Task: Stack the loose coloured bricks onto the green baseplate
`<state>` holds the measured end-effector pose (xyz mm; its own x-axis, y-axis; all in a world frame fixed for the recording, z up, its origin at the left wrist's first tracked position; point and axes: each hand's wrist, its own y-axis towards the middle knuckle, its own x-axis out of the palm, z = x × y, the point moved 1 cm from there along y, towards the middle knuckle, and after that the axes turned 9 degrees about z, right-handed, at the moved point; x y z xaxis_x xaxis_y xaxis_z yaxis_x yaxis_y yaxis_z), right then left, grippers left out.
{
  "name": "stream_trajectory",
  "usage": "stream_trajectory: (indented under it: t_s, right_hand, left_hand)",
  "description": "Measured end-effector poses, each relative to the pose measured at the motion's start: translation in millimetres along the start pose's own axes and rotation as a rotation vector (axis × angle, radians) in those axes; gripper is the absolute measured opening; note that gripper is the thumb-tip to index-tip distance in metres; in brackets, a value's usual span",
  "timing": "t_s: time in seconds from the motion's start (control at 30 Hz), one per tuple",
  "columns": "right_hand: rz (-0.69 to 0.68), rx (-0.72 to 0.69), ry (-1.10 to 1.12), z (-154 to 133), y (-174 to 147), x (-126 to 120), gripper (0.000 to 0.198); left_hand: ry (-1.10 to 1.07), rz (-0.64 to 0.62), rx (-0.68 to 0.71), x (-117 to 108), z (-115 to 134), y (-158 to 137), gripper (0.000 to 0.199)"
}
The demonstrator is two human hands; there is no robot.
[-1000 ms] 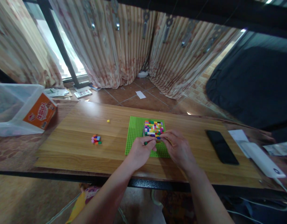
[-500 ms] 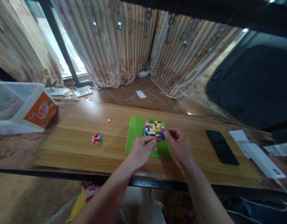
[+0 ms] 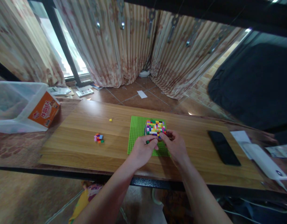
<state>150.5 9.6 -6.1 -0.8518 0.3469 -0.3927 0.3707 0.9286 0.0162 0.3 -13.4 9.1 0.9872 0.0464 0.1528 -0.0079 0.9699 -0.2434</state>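
A block built of many small multicoloured toy bricks [image 3: 155, 126] stands on a green studded baseplate [image 3: 136, 127]. At its front left corner is my left hand [image 3: 143, 149], thumb and forefinger closed, with a small dark green brick [image 3: 147, 142] showing between them. My right hand [image 3: 176, 145] grips the block's front right corner, its thumb against the front and the fingers curled at the right side. Both hands hide most of the block's lower front.
Several loose bricks [image 3: 98, 138] lie in a small heap on the left of the wooden table [image 3: 73, 146]. A single yellow brick [image 3: 110, 119] sits farther back. To the right are a black phone [image 3: 224, 147] and a white power bank [image 3: 265, 161]. A clear plastic bin [image 3: 19, 109] stands far left.
My right hand has moved left along the block, its thumb now on the front face. My left hand keeps its place at the front left corner. The whole view has shifted slightly.
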Motion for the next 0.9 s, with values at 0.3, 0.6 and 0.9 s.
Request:
stream_trajectory:
  t_s: [0.3, 0.6, 0.9]
  right_hand:
    - [-0.030, 0.232, 0.198, -3.6, 0.7, 1.0, 0.056]
    - [0.095, 0.215, 0.452, -17.6, 7.8, -21.1, 0.040]
    - [-0.109, -0.495, 0.175, -55.9, -35.1, 2.5, 0.011]
  left_hand:
    - [-0.662, -0.031, -0.406, -24.0, 27.8, 0.1, 0.018]
    - [-1.118, 0.028, -0.464, -30.3, 37.0, 6.7, 0.031]
    - [-1.130, 0.126, -0.403, -20.9, 36.8, 4.8, 0.031]
